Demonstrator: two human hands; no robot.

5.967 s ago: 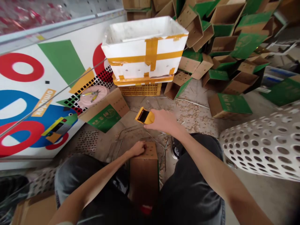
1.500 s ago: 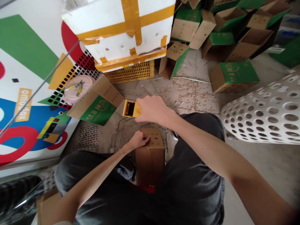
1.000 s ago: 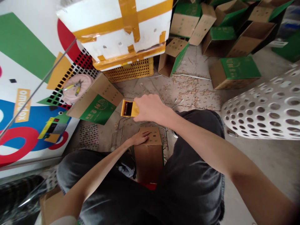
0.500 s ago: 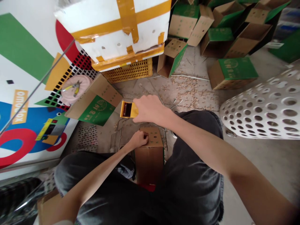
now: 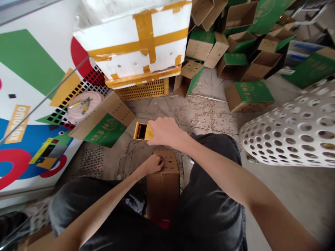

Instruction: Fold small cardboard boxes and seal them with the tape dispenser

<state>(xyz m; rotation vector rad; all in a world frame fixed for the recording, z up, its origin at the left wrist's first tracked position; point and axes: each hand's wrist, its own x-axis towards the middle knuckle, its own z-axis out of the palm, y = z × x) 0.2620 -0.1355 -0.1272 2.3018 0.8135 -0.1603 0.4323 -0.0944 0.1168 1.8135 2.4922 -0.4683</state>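
Observation:
My right hand (image 5: 166,131) grips a yellow hand-held tape dispenser (image 5: 142,131) by its near side, holding it just above the floor. Its dark opening faces up. My left hand (image 5: 153,164) is curled on the top of an upright cardboard box (image 5: 162,195), with the fingers next to its ventilation holes. The box stands between my knees, and its lower part is hidden by my dark shorts. The dispenser is a short way beyond the box's far end.
A taped white foam box (image 5: 133,45) sits on a yellow plastic crate (image 5: 142,91) ahead. Green-printed cardboard boxes (image 5: 248,97) lie heaped beyond, with a perforated white container (image 5: 290,136) at right. Pliers lie on a pink disc (image 5: 83,106) by a printed panel (image 5: 31,69).
The whole view has shifted slightly downward in the frame. My left hand has curled on the box top since it lay flatter a moment ago. My right hand still holds the dispenser.

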